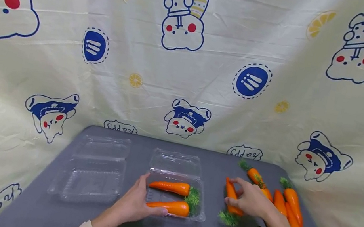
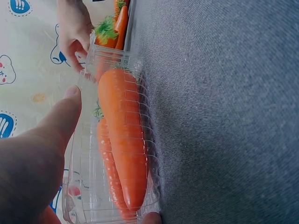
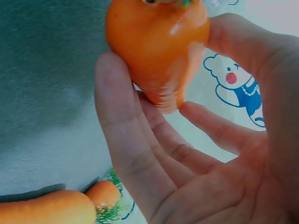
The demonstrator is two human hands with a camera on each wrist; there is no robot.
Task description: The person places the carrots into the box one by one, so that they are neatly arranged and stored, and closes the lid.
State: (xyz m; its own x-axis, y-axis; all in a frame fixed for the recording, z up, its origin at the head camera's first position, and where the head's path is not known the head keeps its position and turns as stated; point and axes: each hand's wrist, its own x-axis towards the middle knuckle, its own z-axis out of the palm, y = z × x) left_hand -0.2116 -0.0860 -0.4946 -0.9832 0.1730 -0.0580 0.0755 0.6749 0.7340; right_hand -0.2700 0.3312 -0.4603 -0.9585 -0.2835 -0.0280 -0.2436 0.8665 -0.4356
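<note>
Carrot [image 1: 230,188] is pinched in R hand [image 1: 251,198], btwn thumb & fingers; L hand [image 1: 133,203] spreads wide, touching clear box [image 1: 161,195] w/ 2 carrots [image 1: 173,187] inside.

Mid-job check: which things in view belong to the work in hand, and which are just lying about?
In the work, it seems:
held carrot, in the right hand
middle clear box, with the left hand at its edge
two carrots inside it

Lying about, not handled now:
left clear box
loose carrots at right, possibly stock
patterned cloth behind
</note>
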